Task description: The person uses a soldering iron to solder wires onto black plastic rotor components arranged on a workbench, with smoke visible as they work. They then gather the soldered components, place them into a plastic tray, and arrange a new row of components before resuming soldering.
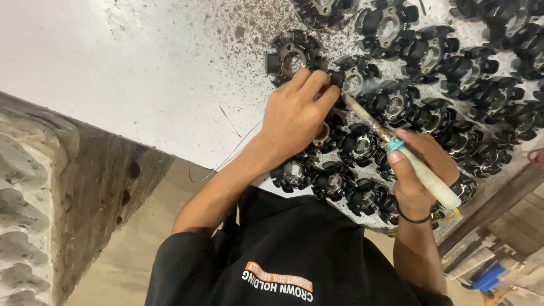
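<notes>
My left hand [294,116] presses down on a black round coil part with a brass-coloured centre [323,135] on the white table [141,73]. My right hand [416,178] grips a soldering iron [396,150] with a cream handle and a teal band. Its metal tip reaches up-left to a spot just beside my left fingertips, where a thin wisp of smoke rises. A dark band sits on my right wrist.
Several black coil parts [430,54] with metal centres lie packed across the table's right half. Dark specks and debris [249,28] litter the surface. A thin wire [226,161] hangs off the table edge. A grey ridged block [22,226] stands at the left; tools and wood [493,266] lie at the lower right.
</notes>
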{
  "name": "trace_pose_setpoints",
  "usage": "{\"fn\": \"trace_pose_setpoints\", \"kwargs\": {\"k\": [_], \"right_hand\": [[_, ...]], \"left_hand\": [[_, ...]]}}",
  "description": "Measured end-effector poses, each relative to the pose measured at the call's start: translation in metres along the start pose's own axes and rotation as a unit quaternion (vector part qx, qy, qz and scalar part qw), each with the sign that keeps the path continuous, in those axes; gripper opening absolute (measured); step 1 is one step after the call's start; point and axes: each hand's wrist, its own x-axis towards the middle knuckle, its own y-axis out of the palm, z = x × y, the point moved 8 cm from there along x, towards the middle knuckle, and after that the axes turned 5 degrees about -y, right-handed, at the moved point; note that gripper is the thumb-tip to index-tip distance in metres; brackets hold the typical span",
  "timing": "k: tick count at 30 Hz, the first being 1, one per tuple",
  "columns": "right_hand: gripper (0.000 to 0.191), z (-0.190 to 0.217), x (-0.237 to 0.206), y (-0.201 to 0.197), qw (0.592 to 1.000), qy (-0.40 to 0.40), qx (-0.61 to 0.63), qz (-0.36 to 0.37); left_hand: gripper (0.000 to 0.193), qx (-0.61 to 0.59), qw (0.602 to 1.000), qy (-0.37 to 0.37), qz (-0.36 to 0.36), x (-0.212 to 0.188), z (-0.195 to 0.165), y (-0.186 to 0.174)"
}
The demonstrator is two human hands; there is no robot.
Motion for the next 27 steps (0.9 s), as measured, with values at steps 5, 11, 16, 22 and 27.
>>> {"fn": "trace_pose_setpoints", "kwargs": {"k": [5,11,16,22,27], "right_hand": [[0.025,0.029,0.017,0.002,0.995,0.042,-0.073,0.055],[0.027,0.037,0.031,-0.004,0.993,0.065,-0.058,0.077],[0.028,0.007,-0.007,-0.015,0.977,0.081,0.190,-0.050],[0.035,-0.002,-0.086,0.015,1.000,-0.017,0.021,0.010],[0.034,0.004,-0.096,0.022,0.999,-0.019,0.008,0.029]], "left_hand": [[0.034,-0.012,1.000,0.003,0.019,-0.004,0.001,0.013],[0.033,-0.032,0.999,-0.019,-0.020,0.003,-0.003,-0.001],[0.030,-0.011,0.997,-0.047,-0.056,-0.031,0.003,-0.053],[0.040,-0.028,0.997,-0.067,0.005,-0.076,0.003,-0.051],[0.035,-0.067,0.996,-0.066,-0.003,-0.087,0.003,-0.042]]}}
